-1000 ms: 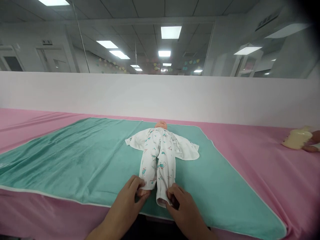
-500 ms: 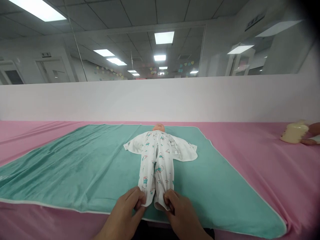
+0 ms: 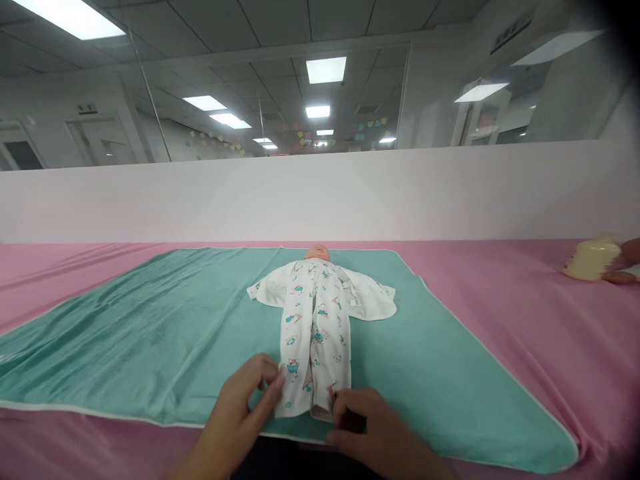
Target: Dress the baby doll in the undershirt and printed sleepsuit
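A doll lies on its back on a green cloth, only its head showing. White printed trousers are spread over its body, legs toward me. Beneath them, a white top has its sleeves spread to both sides. My left hand is beside the left trouser cuff, fingers loosely curved, thumb tip close to the fabric edge. At the right cuff, my right hand has its index finger against the fabric and its thumb apart, below the hem.
A pink cover lies under the green cloth. On the far right, another person's hand is at a yellowish bottle. A low white wall with glass above it runs along the back.
Both hands have loosened from the trouser cuffs and moved slightly apart; the left shifted left, the right shifted right. The trouser legs now lie flatter and straighter.
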`<state>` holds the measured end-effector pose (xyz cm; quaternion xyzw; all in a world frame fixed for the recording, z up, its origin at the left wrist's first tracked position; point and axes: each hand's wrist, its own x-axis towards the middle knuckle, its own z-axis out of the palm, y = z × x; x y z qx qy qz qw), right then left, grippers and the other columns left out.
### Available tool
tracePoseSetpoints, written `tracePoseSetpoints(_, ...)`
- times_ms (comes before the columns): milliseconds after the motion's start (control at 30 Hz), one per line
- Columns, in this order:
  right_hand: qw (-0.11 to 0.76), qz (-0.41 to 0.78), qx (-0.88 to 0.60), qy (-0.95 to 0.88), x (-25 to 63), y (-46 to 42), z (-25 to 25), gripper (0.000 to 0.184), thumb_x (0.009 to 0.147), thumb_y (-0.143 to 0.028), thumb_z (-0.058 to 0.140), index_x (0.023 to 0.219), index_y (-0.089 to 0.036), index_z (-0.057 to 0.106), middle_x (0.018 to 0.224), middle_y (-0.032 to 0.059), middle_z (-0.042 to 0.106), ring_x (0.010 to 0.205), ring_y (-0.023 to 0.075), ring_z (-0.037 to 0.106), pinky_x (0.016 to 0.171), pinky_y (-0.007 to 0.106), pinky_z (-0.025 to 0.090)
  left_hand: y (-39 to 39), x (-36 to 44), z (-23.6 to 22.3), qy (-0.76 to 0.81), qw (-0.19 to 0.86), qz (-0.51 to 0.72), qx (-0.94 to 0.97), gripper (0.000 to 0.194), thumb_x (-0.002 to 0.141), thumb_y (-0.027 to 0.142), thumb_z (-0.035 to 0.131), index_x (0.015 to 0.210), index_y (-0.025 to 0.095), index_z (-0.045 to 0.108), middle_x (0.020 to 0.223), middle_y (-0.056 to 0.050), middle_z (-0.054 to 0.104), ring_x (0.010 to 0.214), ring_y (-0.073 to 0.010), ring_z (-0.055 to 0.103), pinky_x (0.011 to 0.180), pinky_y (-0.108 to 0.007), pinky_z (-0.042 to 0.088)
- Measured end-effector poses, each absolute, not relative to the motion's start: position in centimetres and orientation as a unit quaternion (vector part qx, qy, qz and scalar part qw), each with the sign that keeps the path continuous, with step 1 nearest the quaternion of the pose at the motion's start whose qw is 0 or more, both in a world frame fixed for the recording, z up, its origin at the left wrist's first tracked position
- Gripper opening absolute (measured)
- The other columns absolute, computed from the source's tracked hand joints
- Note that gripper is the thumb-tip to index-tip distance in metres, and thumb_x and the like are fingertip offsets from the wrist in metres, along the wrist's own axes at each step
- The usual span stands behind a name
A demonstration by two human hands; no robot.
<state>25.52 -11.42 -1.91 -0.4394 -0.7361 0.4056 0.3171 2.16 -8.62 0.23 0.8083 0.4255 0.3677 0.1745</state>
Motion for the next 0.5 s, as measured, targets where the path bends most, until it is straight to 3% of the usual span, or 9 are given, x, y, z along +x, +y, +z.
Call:
tracePoseSetpoints(133, 0.305, 0.504, -0.383, -0.711, 28.0, -8.2, -0.7, 0.025, 0.081, -0.039, 0.051, 0.071, -0.018, 0.058, 0.069, -0.0007, 0.057, 0.065, 0.0127, 0.054, 0.063, 0.025, 0.043, -2.7, 1.4, -0.1, 0.509, 0.183, 0.361, 0.76, 0.023, 0.089, 0.035, 0.035, 0.079, 0.02, 0.049, 0.081, -0.002, 0.056, 0.078, -0.016, 0.053, 0.072, -0.029, 0.043)
tracePoseSetpoints(233, 0.374, 0.33, -0.494, -0.712, 29.4, -3.0, -1.6, 0.024, 0.085, -0.034, 0.043, 0.075, -0.017, 0.058, 0.077, 0.0023, 0.059, 0.073, 0.0153, 0.054, 0.07, 0.03, 0.044, 2.6, 1.7, -0.7, 0.532, 0.089, 0.307, 0.784, 0.017, 0.084, 0.023, 0.04, 0.094, 0.018, 0.053, 0.1, -0.006, 0.057, 0.097, -0.0203, 0.051, 0.083, -0.034, 0.041)
tracePoseSetpoints(333, 0.371, 0.125, -0.528, -0.753, 29.7, 1.9, -3.0, 0.02, 0.082, -0.018, 0.041, 0.086, -0.014, 0.06, 0.093, 0.008, 0.06, 0.09, 0.0192, 0.053, 0.084, 0.037, 0.042, 6.7, 3.0, -1.3, 0.505, -0.05, 0.19, 0.84, 0.021, 0.078, 0.017, 0.046, 0.096, 0.015, 0.059, 0.106, -0.013, 0.057, 0.106, -0.0279, 0.045, 0.086, -0.042, 0.036)
tracePoseSetpoints(400, 0.344, 0.07, -0.492, -0.797, 29.4, 4.0, -3.4, 0.026, 0.081, -0.012, 0.038, 0.092, -0.013, 0.062, 0.101, 0.0099, 0.059, 0.1, 0.0197, 0.051, 0.091, 0.037, 0.04, 8.4, 4.0, -1.3, 0.468, -0.101, 0.157, 0.864, 0.021, 0.08, 0.019, 0.046, 0.094, 0.014, 0.061, 0.1, -0.014, 0.059, 0.102, -0.0305, 0.047, 0.084, -0.045, 0.035)
tracePoseSetpoints(500, 0.311, 0.052, -0.445, -0.838, 28.5, 5.6, -3.1, 0.028, 0.08, -0.011, 0.04, 0.096, -0.016, 0.063, 0.107, 0.0089, 0.059, 0.104, 0.02, 0.05, 0.094, 0.036, 0.039, 10.0, 5.1, -1.2, 0.412, -0.098, 0.192, 0.885, 0.021, 0.082, 0.023, 0.047, 0.091, 0.014, 0.063, 0.092, -0.012, 0.062, 0.094, -0.0289, 0.052, 0.084, -0.043, 0.037)
